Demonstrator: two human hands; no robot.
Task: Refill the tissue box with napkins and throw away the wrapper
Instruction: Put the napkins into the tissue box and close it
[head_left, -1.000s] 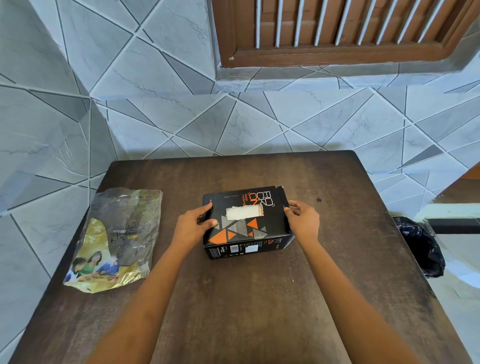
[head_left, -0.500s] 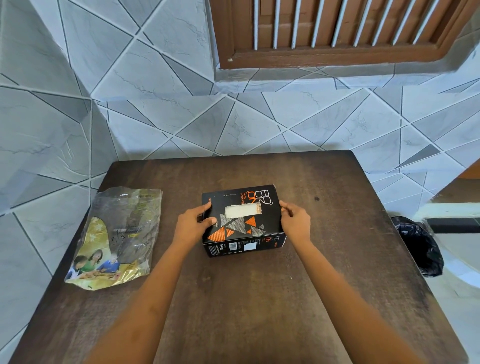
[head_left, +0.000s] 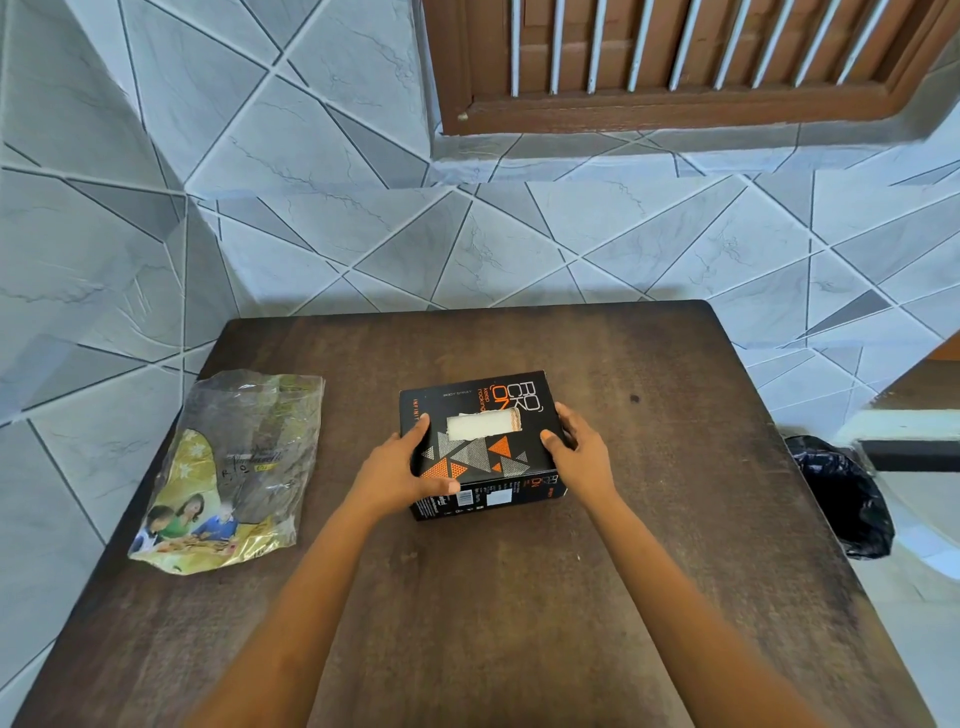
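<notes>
Box flap (head_left: 558, 415) now closed, long axis sideways.

One tissue box (head_left: 480, 441) mid-table (head_left: 675, 519); one wrapper (head_left: 234, 467) left of box; two hands; one black bin bag (head_left: 844, 493) right of table.

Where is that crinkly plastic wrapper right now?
In the head view, the empty clear-and-yellow plastic wrapper lies flat on the left part of the dark wooden table, left of the black cardboard tissue box, and neither hand touches it.
</notes>
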